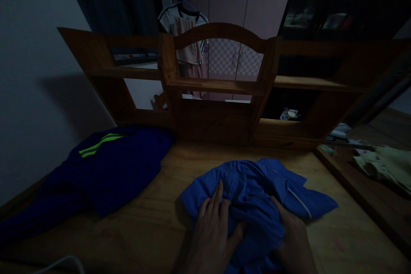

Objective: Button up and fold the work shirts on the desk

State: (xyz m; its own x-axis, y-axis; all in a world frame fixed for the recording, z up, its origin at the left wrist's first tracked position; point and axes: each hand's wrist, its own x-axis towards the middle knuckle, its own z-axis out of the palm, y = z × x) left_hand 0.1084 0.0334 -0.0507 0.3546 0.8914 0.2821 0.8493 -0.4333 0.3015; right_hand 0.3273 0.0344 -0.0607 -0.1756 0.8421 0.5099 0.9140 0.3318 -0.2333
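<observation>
A crumpled blue garment (244, 184) with a thin white stripe of piping lies bunched on the wooden desk (173, 184) in front of me. My left hand (213, 222) rests flat on its left part, fingers stretched forward and thumb apart. At the garment's right side, my right hand (293, 235) is closed around a fold of the cloth; some of its fingers are hidden by the fabric. To the left lies a dark blue piece of clothing (125, 175) with bright yellow-green stripes, touched by neither hand.
A wooden shelf unit (213, 122) stands along the desk's back edge. Behind it, clothes (186, 30) hang from a coat stand before a pale wardrobe (227, 4). A white cable (69, 259) shows at the lower left. Pale cloth (385, 165) lies on the right.
</observation>
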